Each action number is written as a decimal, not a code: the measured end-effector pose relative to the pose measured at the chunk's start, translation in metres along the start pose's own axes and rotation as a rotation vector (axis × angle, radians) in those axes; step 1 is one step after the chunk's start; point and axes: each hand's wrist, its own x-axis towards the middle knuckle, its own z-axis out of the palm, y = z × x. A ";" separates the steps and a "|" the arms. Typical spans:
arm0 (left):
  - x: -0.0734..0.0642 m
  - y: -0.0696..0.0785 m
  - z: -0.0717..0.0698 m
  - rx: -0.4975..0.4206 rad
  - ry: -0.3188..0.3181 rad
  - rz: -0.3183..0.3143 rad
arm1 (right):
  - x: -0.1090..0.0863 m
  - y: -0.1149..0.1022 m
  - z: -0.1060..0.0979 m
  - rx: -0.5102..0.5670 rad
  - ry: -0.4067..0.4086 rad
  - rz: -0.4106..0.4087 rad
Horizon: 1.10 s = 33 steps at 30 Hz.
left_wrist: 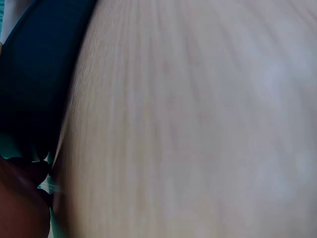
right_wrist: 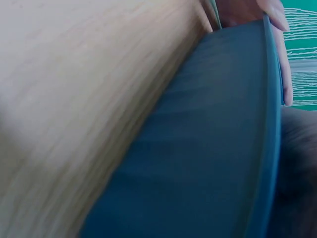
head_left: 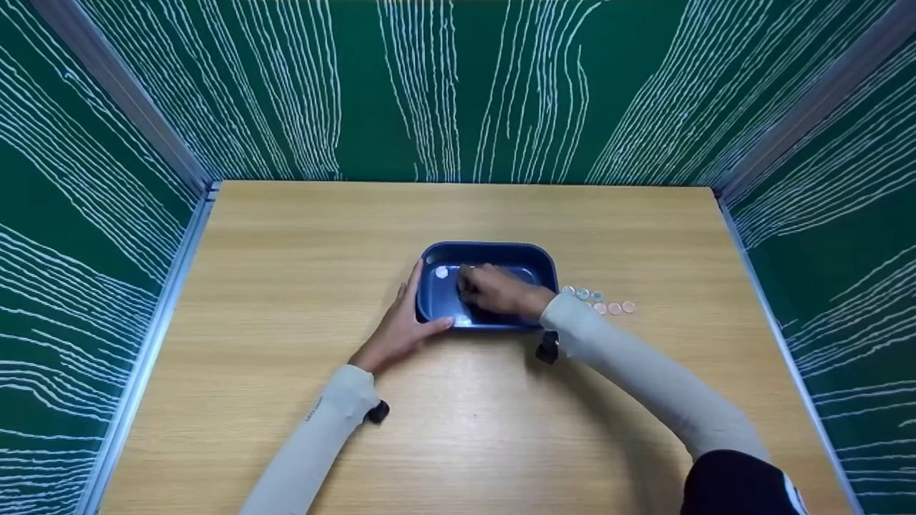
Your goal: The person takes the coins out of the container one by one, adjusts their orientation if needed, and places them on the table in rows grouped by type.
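Note:
A blue rectangular tray (head_left: pixel 486 247) with raised walls stands on the wooden table. My left hand (head_left: pixel 401 329) grips its left near corner, thumb over the near rim and fingers along the outer left wall. Inside the tray is my right hand (head_left: pixel 497 290), fingers curled and pointing down at the floor of it; whatever may be between the fingertips is hidden. A small, bright white round piece (head_left: pixel 441 272) lies in the tray's left part. In the right wrist view, the tray's outer wall (right_wrist: pixel 198 134) fills the middle, with the left hand (right_wrist: pixel 275 12) at its far end.
Just right of the tray, several coins lie flat in two short rows, silvery coins (head_left: pixel 582 294) behind and copper-coloured coins (head_left: pixel 615 308) in front. My right forearm passes close beside them. Green walls with white lines (head_left: pixel 472 93) enclose the wooden table (head_left: pixel 286 250).

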 end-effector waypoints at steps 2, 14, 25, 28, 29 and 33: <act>0.000 0.000 0.000 -0.005 -0.002 0.001 | -0.004 -0.001 0.000 0.012 0.004 -0.015; -0.001 0.001 0.000 0.000 0.009 -0.001 | -0.040 0.002 -0.013 0.080 0.082 -0.002; -0.001 0.001 0.001 -0.026 0.012 -0.013 | -0.074 0.012 -0.028 0.170 0.183 0.029; -0.001 0.001 0.001 -0.028 0.014 -0.017 | -0.081 0.015 -0.031 0.214 0.188 0.053; -0.001 0.000 0.001 -0.028 0.014 -0.018 | -0.084 0.016 -0.032 0.224 0.190 0.059; -0.001 0.001 0.001 -0.017 0.014 -0.014 | -0.092 0.018 -0.036 0.244 0.192 0.076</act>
